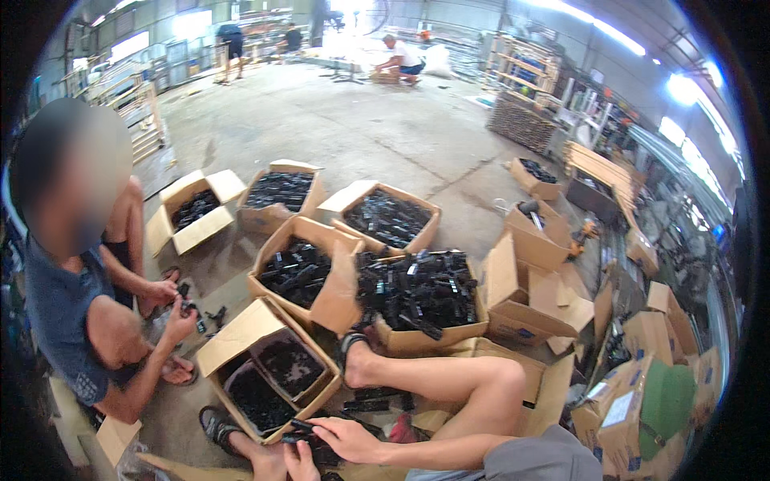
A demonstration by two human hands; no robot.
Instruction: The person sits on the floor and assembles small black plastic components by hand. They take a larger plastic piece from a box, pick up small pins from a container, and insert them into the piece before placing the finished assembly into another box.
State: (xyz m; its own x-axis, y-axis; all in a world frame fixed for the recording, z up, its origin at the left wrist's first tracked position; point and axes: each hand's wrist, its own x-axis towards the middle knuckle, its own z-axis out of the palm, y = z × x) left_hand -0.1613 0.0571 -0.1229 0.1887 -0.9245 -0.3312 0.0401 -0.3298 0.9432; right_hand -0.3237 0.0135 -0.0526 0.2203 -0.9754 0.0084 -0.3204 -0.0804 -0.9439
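Note:
Low in the head view, my left hand (pixel 301 462) is closed, its fingertips at a small dark part (pixel 296 438). Just to the right, my right hand (pixel 350 440) reaches in with its fingers around a slim black part (pixel 302 424). The parts look like black plastic or metal fittings; their exact kind is too small to make out. Both hands are beside the near edge of an open carton (pixel 332 383), which has a divider and small black pieces inside. More black parts (pixel 377 400) lie on the floor between my legs.
Several open cartons stand ahead, including a heaped one (pixel 417 293) and a flapped one (pixel 301 272). At left a seated co-worker (pixel 72 313) handles black pieces. A green hat (pixel 667 405) rests on boxes at right, near an orange power tool (pixel 584 239). People work farther back.

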